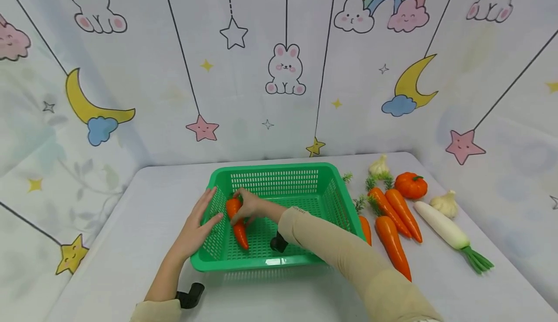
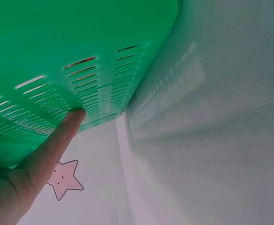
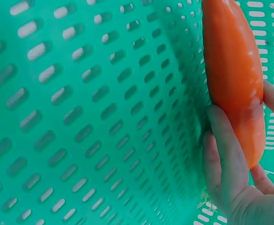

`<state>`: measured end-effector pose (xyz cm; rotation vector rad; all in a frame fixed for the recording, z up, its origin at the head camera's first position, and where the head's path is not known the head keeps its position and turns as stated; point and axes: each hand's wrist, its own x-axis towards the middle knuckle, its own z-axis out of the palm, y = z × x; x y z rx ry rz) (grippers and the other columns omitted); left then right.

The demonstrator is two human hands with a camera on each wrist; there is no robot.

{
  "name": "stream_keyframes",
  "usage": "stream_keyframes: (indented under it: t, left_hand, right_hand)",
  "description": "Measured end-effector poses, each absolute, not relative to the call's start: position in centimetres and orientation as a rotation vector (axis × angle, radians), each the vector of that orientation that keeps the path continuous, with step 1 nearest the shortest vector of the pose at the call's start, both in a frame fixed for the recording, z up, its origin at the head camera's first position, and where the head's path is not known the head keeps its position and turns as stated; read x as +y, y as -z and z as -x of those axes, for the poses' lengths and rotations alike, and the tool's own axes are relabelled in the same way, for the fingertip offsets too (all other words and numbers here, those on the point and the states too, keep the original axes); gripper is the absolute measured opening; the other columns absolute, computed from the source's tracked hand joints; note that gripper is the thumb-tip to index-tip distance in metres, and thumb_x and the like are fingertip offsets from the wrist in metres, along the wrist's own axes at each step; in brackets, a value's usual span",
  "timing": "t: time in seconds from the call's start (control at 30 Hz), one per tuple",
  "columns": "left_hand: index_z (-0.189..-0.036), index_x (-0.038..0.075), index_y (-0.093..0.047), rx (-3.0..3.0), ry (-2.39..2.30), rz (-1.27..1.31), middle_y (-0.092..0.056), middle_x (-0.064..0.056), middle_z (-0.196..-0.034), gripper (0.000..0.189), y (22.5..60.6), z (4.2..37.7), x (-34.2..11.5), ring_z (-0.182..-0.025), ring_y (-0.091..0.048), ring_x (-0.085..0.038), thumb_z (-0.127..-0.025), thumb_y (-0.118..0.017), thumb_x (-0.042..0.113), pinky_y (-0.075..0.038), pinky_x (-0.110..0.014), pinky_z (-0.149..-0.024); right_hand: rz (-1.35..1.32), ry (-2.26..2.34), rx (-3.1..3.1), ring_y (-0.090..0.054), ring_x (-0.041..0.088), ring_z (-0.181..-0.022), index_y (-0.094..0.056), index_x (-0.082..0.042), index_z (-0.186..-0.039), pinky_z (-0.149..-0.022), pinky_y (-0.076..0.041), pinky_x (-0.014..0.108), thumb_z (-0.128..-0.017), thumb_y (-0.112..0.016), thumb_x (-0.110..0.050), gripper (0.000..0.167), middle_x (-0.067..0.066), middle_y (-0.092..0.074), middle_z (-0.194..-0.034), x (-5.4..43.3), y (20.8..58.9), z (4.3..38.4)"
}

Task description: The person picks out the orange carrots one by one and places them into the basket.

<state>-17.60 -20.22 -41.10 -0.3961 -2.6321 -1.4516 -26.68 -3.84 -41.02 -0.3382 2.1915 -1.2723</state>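
A green slotted plastic basket (image 1: 235, 265) stands in the middle of the table. Inside it, by the left wall, my right hand (image 1: 252, 207) grips an orange carrot (image 1: 240, 237) whose pointed end faces toward me. The right wrist view shows the thumb and fingers around the carrot's sides (image 3: 233, 61), close over the slotted floor. My left hand (image 1: 195, 235) is spread at the basket's left side, fingers extended along the rim. From the left wrist, a straight finger (image 2: 64, 133) lies against the outer wall (image 2: 85, 33).
Right of the basket lie several more carrots (image 1: 392, 244) with green tops, one partly hidden by the rim. Farther right are a white radish (image 1: 440, 225), a small orange pumpkin (image 1: 410, 185) and two garlic bulbs (image 1: 444, 204). A patterned cloth (image 1: 248, 94) hangs behind the table.
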Motion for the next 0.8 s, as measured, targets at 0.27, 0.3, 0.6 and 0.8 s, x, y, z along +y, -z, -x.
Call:
stream_keyframes:
  t: [0.27, 0.3, 0.6, 0.8]
  left_hand:
    - [-0.147, 0.02, -0.021, -2.634, 1.446, 0.393, -0.01, -0.014, -0.151, 0.061, 41.19, 17.64, -20.19, -0.136, -0.009, -0.04, -0.094, -0.051, 0.028, -0.014, -0.071, -0.094]
    - [-0.147, 0.02, -0.021, -2.632, 1.445, 0.394, -0.01, -0.014, -0.151, 0.061, 41.17, 17.64, -20.19, -0.136, -0.009, -0.04, -0.094, -0.051, 0.028, -0.015, -0.071, -0.094]
    - [-0.147, 0.022, -0.021, -2.632, 1.467, 0.399, -0.009, -0.014, -0.152, 0.06, 41.33, 17.69, -20.19, -0.135, -0.008, -0.04, -0.094, -0.05, 0.028, -0.014, -0.072, -0.094]
    - [-0.147, 0.021, -0.021, -2.633, 1.446, 0.388, -0.009, -0.014, -0.151, 0.061, 41.26, 17.62, -20.22, -0.135, -0.008, -0.041, -0.094, -0.05, 0.028, -0.014, -0.072, -0.094]
  right_hand:
    - [0.324, 1.318, 2.136, -0.056, 0.031, -0.09, -0.036, -0.006, -0.126, -0.061, -0.055, 0.041, -0.066, -0.077, 0.008, 0.074, 0.016, -0.046, -0.107, -3.91, 41.05, 26.49]
    - [0.324, 1.329, 2.117, -0.057, 0.031, -0.089, -0.035, -0.006, -0.126, -0.062, -0.055, 0.041, -0.066, -0.076, 0.01, 0.075, 0.016, -0.046, -0.107, -3.91, 40.98, 26.47]
    - [0.335, 1.332, 2.084, -0.057, 0.033, -0.093, -0.036, -0.004, -0.127, -0.068, -0.054, 0.042, -0.067, -0.074, 0.013, 0.073, 0.017, -0.047, -0.109, -3.49, 40.67, 26.37]
    - [0.381, 1.295, 2.098, -0.057, 0.03, -0.094, -0.035, -0.006, -0.131, -0.069, -0.054, 0.042, -0.068, -0.075, 0.007, 0.076, 0.016, -0.046, -0.113, -3.24, 40.59, 26.57]
